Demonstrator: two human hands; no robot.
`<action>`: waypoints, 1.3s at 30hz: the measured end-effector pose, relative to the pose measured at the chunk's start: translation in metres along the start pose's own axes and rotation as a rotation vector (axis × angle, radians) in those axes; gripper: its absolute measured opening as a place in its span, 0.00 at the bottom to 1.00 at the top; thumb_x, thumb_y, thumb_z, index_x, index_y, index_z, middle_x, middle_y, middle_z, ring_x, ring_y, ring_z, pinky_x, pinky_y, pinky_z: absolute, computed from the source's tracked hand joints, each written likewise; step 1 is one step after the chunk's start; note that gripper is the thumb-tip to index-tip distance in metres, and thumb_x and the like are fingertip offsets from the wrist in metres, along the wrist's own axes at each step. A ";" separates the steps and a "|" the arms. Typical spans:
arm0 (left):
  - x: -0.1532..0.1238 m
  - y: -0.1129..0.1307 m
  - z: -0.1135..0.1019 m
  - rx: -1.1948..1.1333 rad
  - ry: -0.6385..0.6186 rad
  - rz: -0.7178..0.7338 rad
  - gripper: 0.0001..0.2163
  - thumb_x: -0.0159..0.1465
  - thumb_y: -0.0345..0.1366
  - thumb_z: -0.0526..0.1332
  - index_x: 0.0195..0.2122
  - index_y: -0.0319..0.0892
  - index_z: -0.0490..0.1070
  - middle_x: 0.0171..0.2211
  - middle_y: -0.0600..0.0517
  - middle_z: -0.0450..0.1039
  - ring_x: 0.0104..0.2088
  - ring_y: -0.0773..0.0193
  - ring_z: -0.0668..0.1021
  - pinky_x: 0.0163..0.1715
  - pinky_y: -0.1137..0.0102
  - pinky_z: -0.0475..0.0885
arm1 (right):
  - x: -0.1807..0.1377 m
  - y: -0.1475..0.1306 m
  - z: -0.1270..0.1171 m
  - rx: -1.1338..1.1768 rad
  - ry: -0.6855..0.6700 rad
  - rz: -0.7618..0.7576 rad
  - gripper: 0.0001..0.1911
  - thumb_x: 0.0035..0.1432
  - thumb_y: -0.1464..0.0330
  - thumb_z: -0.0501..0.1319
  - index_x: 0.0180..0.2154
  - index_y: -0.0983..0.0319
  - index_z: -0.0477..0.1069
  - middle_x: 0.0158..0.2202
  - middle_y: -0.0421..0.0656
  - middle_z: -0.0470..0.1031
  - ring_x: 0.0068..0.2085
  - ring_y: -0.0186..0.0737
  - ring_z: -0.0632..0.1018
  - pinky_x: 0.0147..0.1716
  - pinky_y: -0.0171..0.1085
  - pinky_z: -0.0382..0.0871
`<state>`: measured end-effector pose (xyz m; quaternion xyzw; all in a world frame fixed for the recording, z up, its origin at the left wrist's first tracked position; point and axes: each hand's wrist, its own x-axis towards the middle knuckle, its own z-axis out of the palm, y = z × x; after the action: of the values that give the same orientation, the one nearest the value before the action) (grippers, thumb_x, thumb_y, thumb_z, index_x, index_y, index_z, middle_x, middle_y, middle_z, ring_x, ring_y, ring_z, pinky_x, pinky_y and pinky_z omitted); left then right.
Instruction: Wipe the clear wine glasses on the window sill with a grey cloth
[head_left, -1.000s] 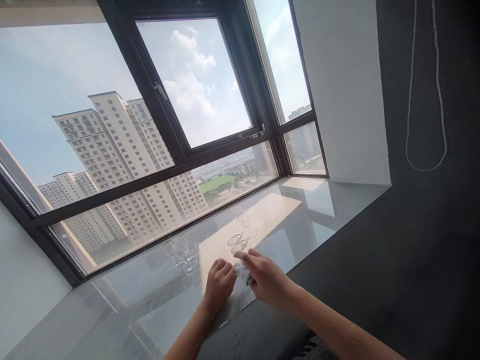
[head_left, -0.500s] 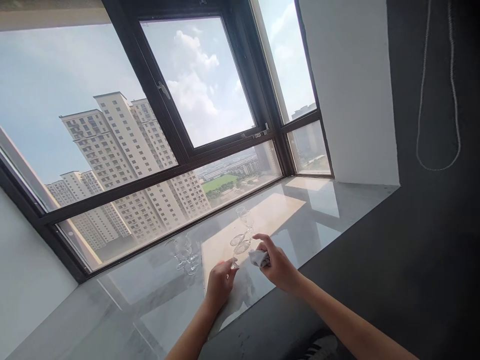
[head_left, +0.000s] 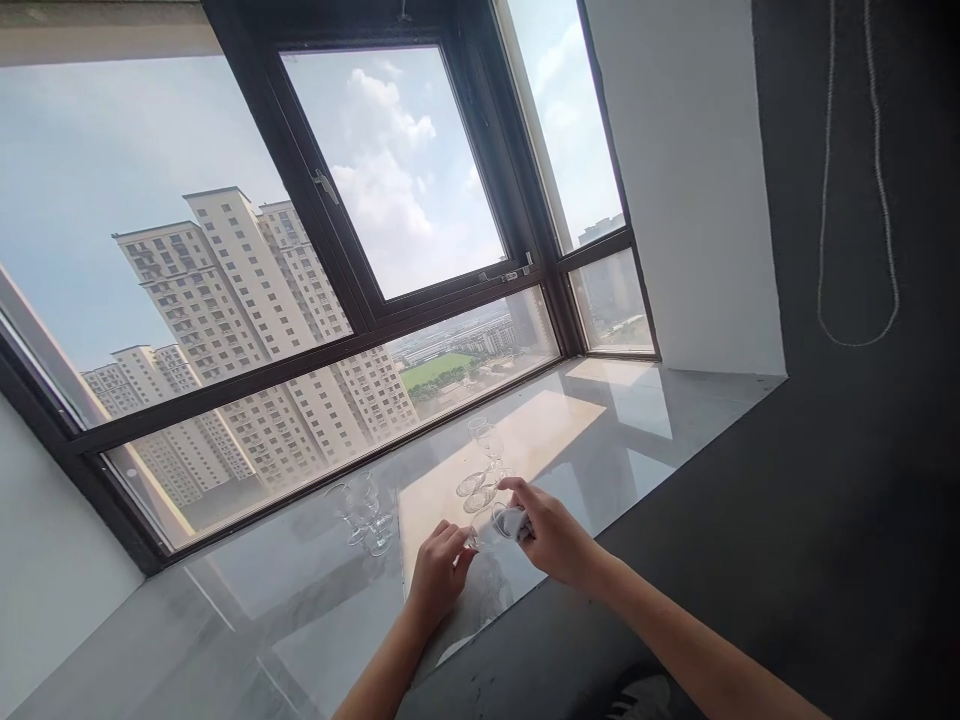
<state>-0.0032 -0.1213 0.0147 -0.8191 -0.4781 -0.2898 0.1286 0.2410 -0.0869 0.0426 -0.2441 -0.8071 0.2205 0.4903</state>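
Note:
My left hand (head_left: 439, 572) pinches the foot end of a clear stemmed glass (head_left: 498, 516), which lies tilted sideways between my hands over the sill. Closed around a pale grey-and-white cloth (head_left: 517, 524), my right hand (head_left: 553, 532) has it at the bowl of that glass. The index finger of this hand is stretched out above the rim. Just beyond my hands, clear stemmed glasses (head_left: 489, 445) stand on the sunlit patch, their shadows beside them. More stemmed glasses (head_left: 369, 520) stand in a group to the left.
The glossy grey windowsill (head_left: 322, 620) runs below a dark-framed window (head_left: 367, 325). Its front edge drops off toward a dark area at the right. A looped cord (head_left: 859, 343) hangs at the far right, and a shoe (head_left: 641, 697) shows at the bottom.
The glass bowl now shows more clearly at the cloth. My left fingers have closed in further around the foot end. The whole view has shifted slightly.

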 end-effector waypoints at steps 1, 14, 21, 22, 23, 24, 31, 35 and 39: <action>0.001 0.000 0.000 -0.014 -0.022 -0.008 0.08 0.68 0.33 0.55 0.39 0.45 0.74 0.31 0.50 0.73 0.35 0.60 0.72 0.34 0.69 0.66 | 0.000 -0.002 0.001 0.026 -0.042 -0.016 0.33 0.45 0.80 0.55 0.54 0.57 0.60 0.34 0.39 0.70 0.32 0.35 0.71 0.31 0.31 0.62; 0.004 -0.012 0.012 -0.216 -0.048 -0.252 0.11 0.68 0.36 0.51 0.30 0.43 0.69 0.31 0.49 0.71 0.35 0.60 0.71 0.38 0.65 0.68 | -0.003 0.058 -0.009 -0.031 0.313 0.214 0.30 0.50 0.75 0.55 0.56 0.61 0.58 0.32 0.39 0.70 0.30 0.34 0.72 0.30 0.30 0.64; 0.010 -0.014 0.017 -0.324 -0.152 -0.300 0.04 0.62 0.33 0.57 0.33 0.43 0.71 0.33 0.50 0.73 0.35 0.62 0.74 0.36 0.68 0.70 | -0.015 0.099 -0.013 -0.274 0.270 0.297 0.32 0.48 0.77 0.55 0.57 0.61 0.60 0.34 0.41 0.69 0.30 0.34 0.71 0.30 0.29 0.63; 0.012 -0.014 0.018 -0.312 -0.167 -0.298 0.05 0.62 0.33 0.57 0.33 0.43 0.72 0.33 0.50 0.73 0.36 0.62 0.74 0.37 0.68 0.70 | -0.016 0.100 -0.011 -0.279 0.258 0.305 0.32 0.48 0.77 0.55 0.57 0.61 0.59 0.35 0.41 0.69 0.30 0.34 0.71 0.29 0.29 0.63; 0.015 -0.014 0.020 -0.301 -0.180 -0.297 0.05 0.62 0.33 0.56 0.33 0.43 0.72 0.33 0.50 0.73 0.36 0.62 0.74 0.38 0.67 0.70 | -0.016 0.100 -0.010 -0.287 0.243 0.311 0.32 0.49 0.78 0.55 0.58 0.61 0.59 0.36 0.42 0.70 0.30 0.34 0.71 0.28 0.29 0.62; 0.019 -0.014 0.023 -0.289 -0.190 -0.299 0.05 0.62 0.32 0.56 0.33 0.43 0.72 0.34 0.50 0.73 0.36 0.62 0.75 0.38 0.67 0.71 | -0.017 0.100 -0.009 -0.297 0.230 0.315 0.32 0.49 0.78 0.55 0.58 0.62 0.59 0.36 0.43 0.70 0.31 0.35 0.71 0.28 0.29 0.61; 0.072 -0.005 0.062 -0.164 -0.186 -0.257 0.10 0.62 0.35 0.60 0.43 0.43 0.76 0.45 0.46 0.75 0.47 0.56 0.75 0.49 0.61 0.69 | -0.018 0.099 -0.008 -0.366 0.201 0.301 0.32 0.51 0.79 0.53 0.59 0.62 0.57 0.38 0.45 0.70 0.36 0.40 0.74 0.31 0.32 0.63; 0.097 0.001 0.079 -0.036 -0.182 -0.322 0.09 0.63 0.37 0.61 0.43 0.43 0.76 0.54 0.43 0.71 0.55 0.51 0.71 0.54 0.58 0.66 | -0.018 0.100 -0.008 -0.381 0.194 0.295 0.32 0.50 0.80 0.53 0.58 0.62 0.56 0.38 0.44 0.70 0.37 0.40 0.74 0.35 0.34 0.64; 0.102 -0.001 0.083 -0.001 -0.202 -0.330 0.09 0.65 0.39 0.60 0.41 0.42 0.75 0.55 0.42 0.70 0.56 0.51 0.71 0.54 0.57 0.65 | -0.017 0.099 -0.008 -0.379 0.188 0.295 0.32 0.51 0.80 0.53 0.58 0.62 0.57 0.39 0.45 0.70 0.37 0.41 0.74 0.34 0.33 0.63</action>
<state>0.0631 -0.0078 0.0089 -0.7547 -0.6161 -0.2234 0.0304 0.2728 -0.0189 -0.0252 -0.4663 -0.7404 0.1109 0.4713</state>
